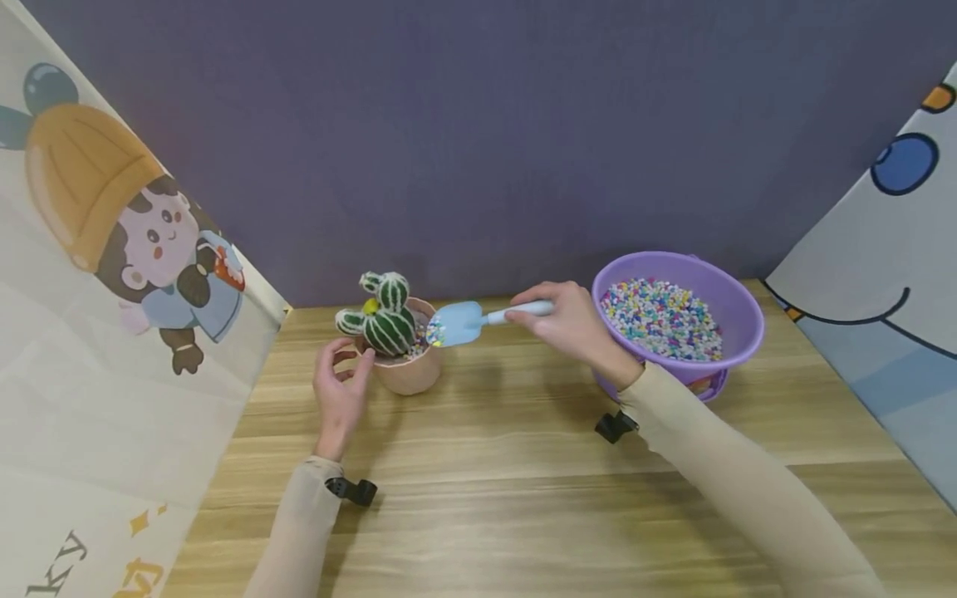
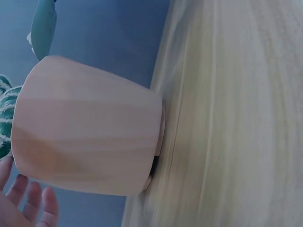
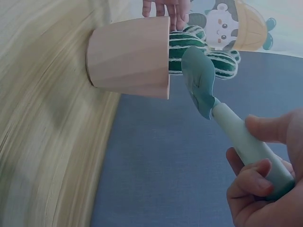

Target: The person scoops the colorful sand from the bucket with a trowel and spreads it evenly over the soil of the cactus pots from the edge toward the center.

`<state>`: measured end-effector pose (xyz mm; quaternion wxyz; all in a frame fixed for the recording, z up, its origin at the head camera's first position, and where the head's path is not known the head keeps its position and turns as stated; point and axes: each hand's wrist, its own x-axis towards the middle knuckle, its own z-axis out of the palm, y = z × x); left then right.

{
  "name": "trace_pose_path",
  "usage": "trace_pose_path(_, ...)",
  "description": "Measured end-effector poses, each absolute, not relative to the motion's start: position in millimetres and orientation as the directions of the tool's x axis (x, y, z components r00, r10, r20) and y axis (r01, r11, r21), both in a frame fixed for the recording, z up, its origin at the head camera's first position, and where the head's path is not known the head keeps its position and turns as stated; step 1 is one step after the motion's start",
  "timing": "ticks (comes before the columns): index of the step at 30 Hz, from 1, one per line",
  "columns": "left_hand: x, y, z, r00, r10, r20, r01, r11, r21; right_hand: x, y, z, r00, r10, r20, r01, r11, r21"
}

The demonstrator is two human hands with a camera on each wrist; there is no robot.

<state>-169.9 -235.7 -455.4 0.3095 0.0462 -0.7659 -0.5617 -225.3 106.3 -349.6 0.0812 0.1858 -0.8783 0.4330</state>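
While the right hand is gripping the shovel | its long axis is pointing leftward at the pot | nearer left hand, loosely spread, is flanking it

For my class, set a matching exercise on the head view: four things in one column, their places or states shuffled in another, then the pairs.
1. light-blue trowel with a pale handle
2. round purple plastic tub
3. pale-pink rounded pot
4. green-and-white striped cactus

a. rising out of the pot
b. farthest right, filled with multicoloured beads
c. gripped by the right hand
d. standing left on the wooden table

Pairs: 1-c, 2-b, 3-d, 4-a
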Motion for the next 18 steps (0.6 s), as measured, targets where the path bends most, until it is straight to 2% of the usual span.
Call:
trace_pose_path(9,-174.0,-253.8,-451.6,-0.929,-0.208,0.306,0.173,0.487,0.856,-229.8,96.4,-349.7,-0.906,-0.277,0.320,-0.423,0.566,-0.708)
trace_pose_path(18,-177.5,-262.9,-448.5,-0.955,-0.125,0.271,0.168,0.526,0.834,-229.7,87.4,-343.1,-0.901,-0.301,0.311,-0.432,0.572,-0.698)
